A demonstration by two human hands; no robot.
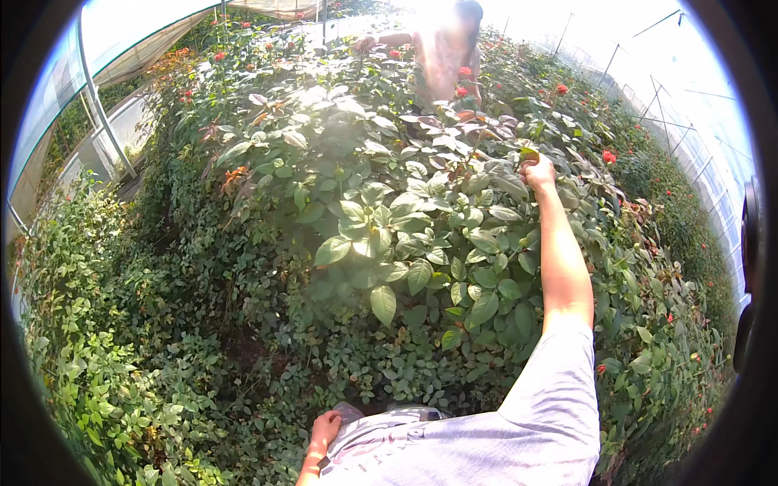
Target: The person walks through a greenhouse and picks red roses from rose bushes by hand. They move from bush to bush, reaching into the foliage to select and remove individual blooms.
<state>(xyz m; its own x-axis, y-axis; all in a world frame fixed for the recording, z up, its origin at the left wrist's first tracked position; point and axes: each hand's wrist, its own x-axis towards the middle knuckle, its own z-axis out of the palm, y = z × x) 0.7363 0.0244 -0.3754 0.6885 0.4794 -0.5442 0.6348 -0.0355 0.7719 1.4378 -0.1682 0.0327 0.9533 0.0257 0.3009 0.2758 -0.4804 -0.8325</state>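
Observation:
My right arm stretches forward over a dense bed of rose bushes (425,243) with broad green leaves. At its end, my right hand (538,172) is closed around a rose shoot (527,154) near the top of the foliage. The grip is partly hidden by the fingers and leaves. My left hand (327,427) hangs low at my side, next to my trousers (349,413). It wears a dark wristband (323,463), and its fingers are partly hidden, so what they hold, if anything, does not show.
Another person (447,61) stands among the bushes ahead, one arm reaching sideways; glare blurs them. Red roses (608,157) dot the plants. A metal post (97,100) and plastic sheeting (45,91) stand at left. Lower foliage (140,364) crowds my left side.

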